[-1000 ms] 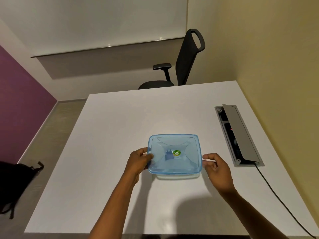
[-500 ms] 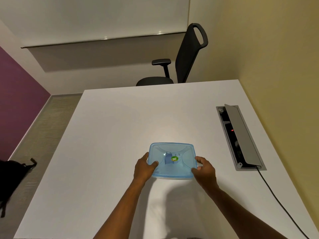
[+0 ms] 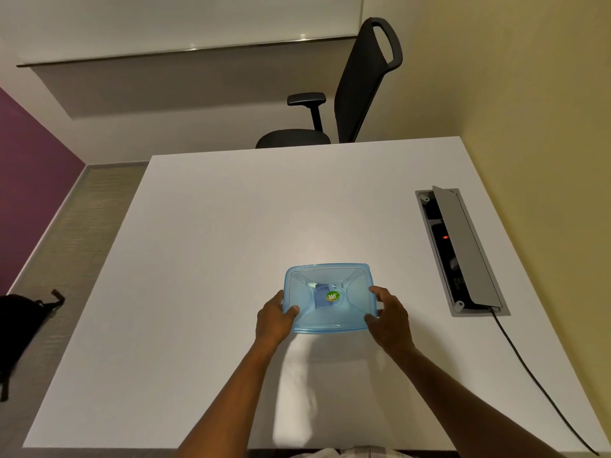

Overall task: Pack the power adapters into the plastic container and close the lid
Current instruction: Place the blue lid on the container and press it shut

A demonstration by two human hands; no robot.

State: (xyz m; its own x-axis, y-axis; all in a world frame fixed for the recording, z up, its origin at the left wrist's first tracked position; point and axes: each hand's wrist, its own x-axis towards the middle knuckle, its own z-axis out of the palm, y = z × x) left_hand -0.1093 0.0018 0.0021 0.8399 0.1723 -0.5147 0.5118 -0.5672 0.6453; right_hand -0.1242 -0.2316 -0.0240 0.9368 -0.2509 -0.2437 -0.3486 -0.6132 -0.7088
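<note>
**Lidded container held at both sides**

A round green and yellow sticker [image 3: 332, 296] sits at the centre of the lid [image 3: 330, 285]; its white lettering is too small to read with certainty. The lid is translucent blue and lies flat on the plastic container [image 3: 330, 329], which rests on the white table [image 3: 205, 259] directly in front of you. A dark blue shape, probably a power adapter [image 3: 322, 297], shows through the lid.

Your left hand [image 3: 274, 320] grasps the container's left edge, thumb on the lid. Your right hand [image 3: 390, 320] grasps the right edge likewise. A cable box [image 3: 461, 252] with a red light is recessed in the table, well apart to the right.
</note>
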